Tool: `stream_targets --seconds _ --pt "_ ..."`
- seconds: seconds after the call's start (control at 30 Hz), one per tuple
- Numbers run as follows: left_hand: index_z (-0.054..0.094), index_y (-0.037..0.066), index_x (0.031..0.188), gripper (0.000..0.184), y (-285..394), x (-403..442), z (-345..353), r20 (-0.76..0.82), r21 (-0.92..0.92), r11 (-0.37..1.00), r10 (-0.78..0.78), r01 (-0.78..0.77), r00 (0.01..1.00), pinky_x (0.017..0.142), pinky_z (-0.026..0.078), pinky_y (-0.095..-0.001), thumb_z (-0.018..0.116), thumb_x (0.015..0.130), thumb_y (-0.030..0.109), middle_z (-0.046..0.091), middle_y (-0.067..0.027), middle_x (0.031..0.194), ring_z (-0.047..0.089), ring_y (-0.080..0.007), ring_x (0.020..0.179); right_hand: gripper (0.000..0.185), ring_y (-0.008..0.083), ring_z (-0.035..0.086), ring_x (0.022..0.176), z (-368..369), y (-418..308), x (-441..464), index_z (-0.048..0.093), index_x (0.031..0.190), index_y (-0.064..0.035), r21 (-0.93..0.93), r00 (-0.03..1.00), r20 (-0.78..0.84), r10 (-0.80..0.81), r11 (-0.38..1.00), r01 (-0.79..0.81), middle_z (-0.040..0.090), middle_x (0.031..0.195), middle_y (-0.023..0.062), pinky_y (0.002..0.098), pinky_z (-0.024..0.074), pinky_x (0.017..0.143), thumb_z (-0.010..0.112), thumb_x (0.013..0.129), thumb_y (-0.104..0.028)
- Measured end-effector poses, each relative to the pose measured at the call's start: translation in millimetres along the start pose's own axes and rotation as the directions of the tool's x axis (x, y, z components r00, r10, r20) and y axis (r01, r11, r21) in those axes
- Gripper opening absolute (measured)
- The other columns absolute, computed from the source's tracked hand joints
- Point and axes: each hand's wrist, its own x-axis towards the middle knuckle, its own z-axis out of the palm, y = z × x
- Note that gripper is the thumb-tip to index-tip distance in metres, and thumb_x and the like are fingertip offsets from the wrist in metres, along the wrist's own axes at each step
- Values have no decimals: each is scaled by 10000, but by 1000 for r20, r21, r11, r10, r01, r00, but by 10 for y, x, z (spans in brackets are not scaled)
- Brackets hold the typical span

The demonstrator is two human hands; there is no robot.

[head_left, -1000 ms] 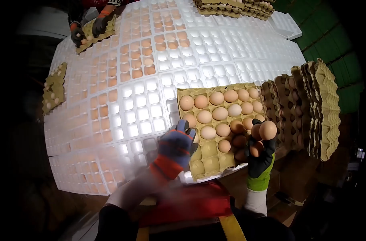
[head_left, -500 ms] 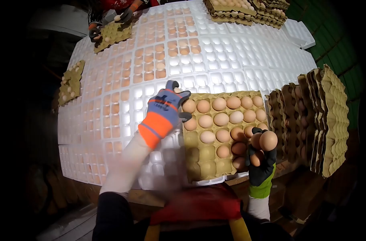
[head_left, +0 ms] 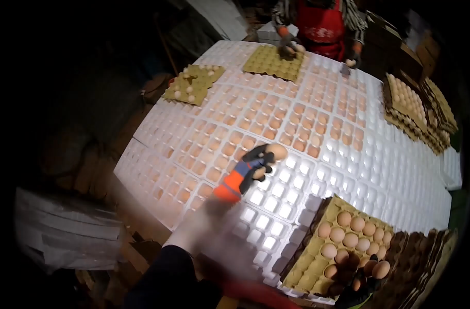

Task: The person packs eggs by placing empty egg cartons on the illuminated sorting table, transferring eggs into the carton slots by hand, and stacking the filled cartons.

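My left hand (head_left: 254, 166), in a blue, orange and black glove, is closed on eggs above the white foam trays (head_left: 284, 193). One brown egg (head_left: 277, 152) shows at its fingertips and another (head_left: 259, 172) lower at its fingers. At the lower right, my right hand (head_left: 368, 280) in a dark glove holds several eggs, among them a brown egg (head_left: 381, 269). It is over the lower right part of a cardboard egg tray (head_left: 303, 272), which has brown eggs at its upper and right side and bare cups at its left and lower side.
Across the table a co-worker in a red apron (head_left: 320, 28) handles eggs beside a cardboard tray (head_left: 268, 63). Another cardboard tray (head_left: 196, 82) lies at the far left. Stacked trays of eggs (head_left: 407, 103) stand at the far right, more cardboard trays (head_left: 415, 262) at the near right.
The view has swung left. My left hand has moved from the cardboard tray to above the foam trays, with eggs in it; two eggs have left the tray's left side. My right hand still holds eggs.
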Motion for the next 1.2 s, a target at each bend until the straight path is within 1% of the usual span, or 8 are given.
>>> stream_targets --seconds 0.2,0.47,0.6,0.7,0.73,0.93,1.07,1.2 --pt "699 165 1129 337 662 1086 -2474 -675 202 975 209 -96 708 451 369 -244 792 844 318 625 23 730 524 -76 561 505 222 565 1112 842 -160 251 462 1396 -21 -22 995 85 54 998 -52 551 1371 117 341 499 864 563 908 -103" --pt "719 59 1132 468 945 2325 -3967 -604 796 474 658 377 449 871 519 -390 828 768 332 728 -165 1077 679 -325 949 507 236 575 1029 1525 -213 248 448 1402 -26 -54 994 50 100 994 -97 538 1378 134 339 504 775 520 945 -234" --pt "705 87 1159 413 698 2226 -4065 -531 831 547 728 99 434 787 535 -341 804 809 281 731 -103 1059 674 -236 882 520 243 580 988 1446 -225 163 440 1405 -29 -17 995 1 95 995 -95 531 1382 143 338 507 731 499 964 -299" --pt "721 149 1113 202 455 1741 -3457 -429 276 926 360 -260 828 434 382 -248 701 913 168 673 28 775 497 -65 524 536 248 584 957 1096 -276 37 435 1407 -31 90 993 -82 80 993 -73 526 1385 150 338 509 698 483 978 -348" --pt "667 89 1231 274 56 1895 -3610 -182 386 787 576 -481 797 751 548 -306 619 967 141 714 -49 1039 656 -148 886 542 250 585 946 969 -395 -25 433 1407 -31 177 991 -104 89 982 -70 525 1386 152 337 510 687 478 983 -365" --pt "714 54 1090 390 -173 30 -90 673 419 374 484 -827 559 875 536 -393 824 718 97 686 -158 1107 624 -337 1087 629 252 581 830 423 -813 -222 424 1407 -33 703 998 -14 60 711 -33 524 1380 169 316 496 607 402 1010 -519" --pt "691 136 1152 545 -102 -679 1101 760 543 315 210 -779 615 832 558 -422 847 690 381 611 -151 1247 624 -350 1071 602 194 591 907 -41 -536 -360 392 1449 -38 650 988 -27 155 753 -101 515 1408 153 297 503 620 429 1027 -467" --pt "639 198 1244 591 -230 -826 1654 653 736 -101 -157 -670 741 770 557 -432 815 721 410 518 -144 1336 617 -327 1019 446 274 617 1079 -258 -318 -458 424 1441 -64 347 999 17 42 937 -45 541 1356 149 358 567 785 408 1059 -293"
